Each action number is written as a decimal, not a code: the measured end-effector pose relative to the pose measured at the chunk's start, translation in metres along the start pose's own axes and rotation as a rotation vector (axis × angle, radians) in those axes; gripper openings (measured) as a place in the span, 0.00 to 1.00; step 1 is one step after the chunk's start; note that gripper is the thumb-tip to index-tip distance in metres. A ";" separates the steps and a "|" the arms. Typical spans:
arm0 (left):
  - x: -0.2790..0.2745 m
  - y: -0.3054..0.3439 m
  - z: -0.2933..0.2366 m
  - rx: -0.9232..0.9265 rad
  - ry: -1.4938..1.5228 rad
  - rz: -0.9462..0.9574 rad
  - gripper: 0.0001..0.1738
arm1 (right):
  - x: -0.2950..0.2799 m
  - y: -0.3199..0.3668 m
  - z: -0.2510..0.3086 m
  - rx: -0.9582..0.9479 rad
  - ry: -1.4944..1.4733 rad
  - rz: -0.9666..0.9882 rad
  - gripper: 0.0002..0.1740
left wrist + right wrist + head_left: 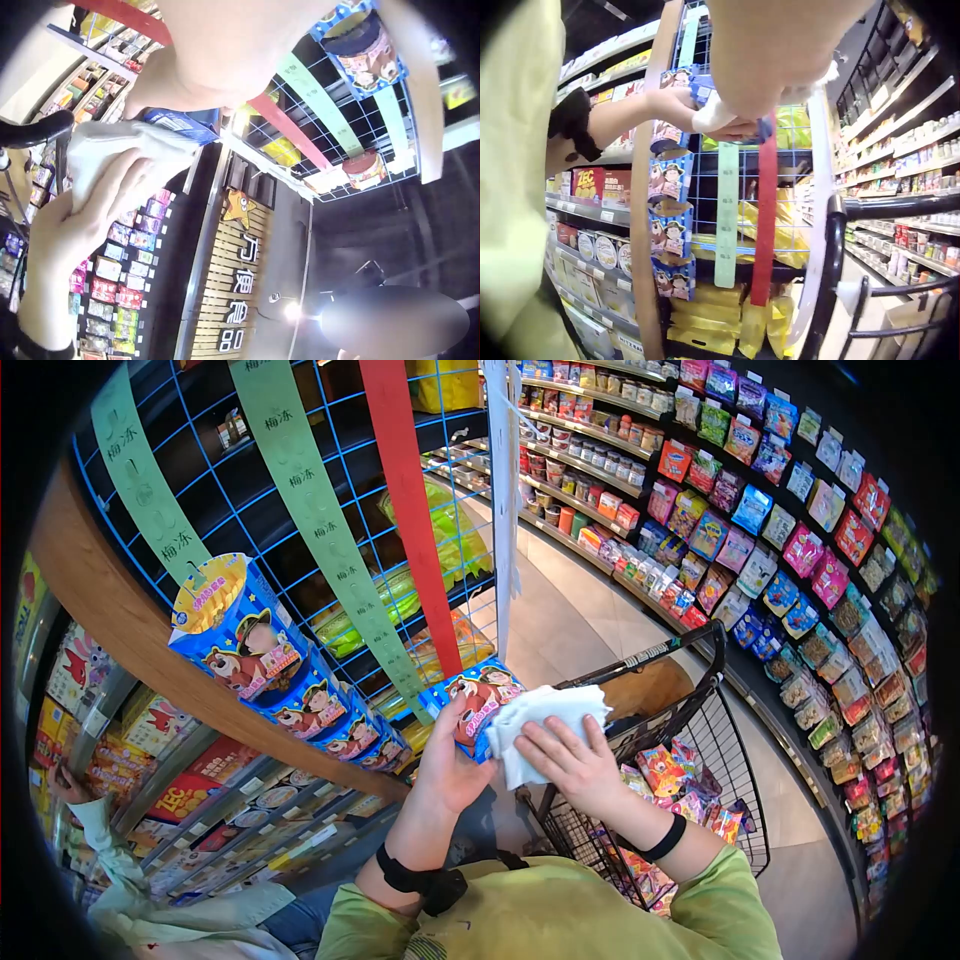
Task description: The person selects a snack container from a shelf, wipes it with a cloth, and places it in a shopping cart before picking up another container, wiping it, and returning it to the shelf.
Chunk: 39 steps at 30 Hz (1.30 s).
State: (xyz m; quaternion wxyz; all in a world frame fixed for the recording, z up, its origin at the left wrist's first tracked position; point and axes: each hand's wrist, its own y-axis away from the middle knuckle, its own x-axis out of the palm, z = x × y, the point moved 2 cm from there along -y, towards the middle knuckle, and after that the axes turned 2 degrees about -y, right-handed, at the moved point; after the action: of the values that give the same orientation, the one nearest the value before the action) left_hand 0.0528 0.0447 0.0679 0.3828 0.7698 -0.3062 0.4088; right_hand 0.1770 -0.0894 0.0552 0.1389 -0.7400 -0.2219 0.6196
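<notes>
In the head view my left hand (452,765) grips a blue cartoon-printed box (478,700), its thumb along the near side. My right hand (575,765) holds a folded white cloth (550,705) against the box's right side, fingers spread over the cloth. The left wrist view shows the cloth (94,142) bunched between my right hand (94,217) and the box (184,124). From the right wrist, my left hand (676,106) is seen at the box, with my right hand partly covering it. Similar blue boxes (255,645) hang in a column to the left.
A blue wire rack (345,480) with green strips (290,470) and a red strip (400,500) stands ahead. A black shopping cart (735,740) with colourful packets is at right. Stocked shelves (760,510) line the aisle. At far left, another person's sleeve (105,850) shows beside shelves.
</notes>
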 end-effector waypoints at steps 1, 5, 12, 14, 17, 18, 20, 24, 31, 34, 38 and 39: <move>0.000 0.001 -0.002 0.007 -0.003 0.003 0.22 | 0.003 0.004 -0.007 0.012 -0.021 0.025 0.31; -0.004 0.005 -0.009 0.129 -0.117 -0.069 0.23 | 0.042 0.041 -0.063 0.844 -1.099 -0.133 0.30; -0.012 -0.007 0.018 0.237 -0.404 0.129 0.29 | -0.036 0.001 -0.028 0.577 -0.948 -0.345 0.30; -0.010 -0.009 0.029 0.185 -0.260 0.098 0.30 | -0.034 -0.011 0.005 0.269 -0.716 -0.047 0.37; -0.004 -0.007 0.038 0.150 -0.139 0.035 0.30 | -0.038 -0.019 0.015 0.300 -0.764 0.027 0.43; -0.004 -0.005 0.039 0.202 -0.283 0.067 0.30 | -0.035 -0.021 0.009 0.308 -0.758 0.023 0.43; -0.005 -0.001 0.040 0.311 -0.570 0.132 0.29 | -0.025 -0.022 -0.005 0.464 -0.971 -0.221 0.32; 0.000 0.009 0.040 0.224 -0.567 0.219 0.33 | 0.006 -0.001 -0.022 0.807 -1.691 -0.070 0.22; -0.010 0.002 0.026 0.080 -0.619 0.351 0.38 | -0.005 0.002 -0.024 0.815 -2.246 -0.081 0.30; -0.008 -0.008 0.027 0.283 -0.722 0.212 0.38 | 0.003 0.001 -0.024 1.001 -2.321 -0.173 0.30; -0.002 0.000 0.022 0.724 -1.168 -0.034 0.37 | 0.002 -0.011 -0.028 1.036 -2.049 -0.449 0.29; 0.006 0.005 0.025 0.773 -1.225 -0.031 0.38 | -0.001 -0.013 -0.027 0.999 -1.883 -0.483 0.28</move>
State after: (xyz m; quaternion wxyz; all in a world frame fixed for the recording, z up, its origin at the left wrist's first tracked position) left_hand 0.0614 0.0204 0.0653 -0.1513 0.9452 -0.2884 -0.0224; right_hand 0.2011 -0.0772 0.0675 0.3161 0.2333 -0.1022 0.9139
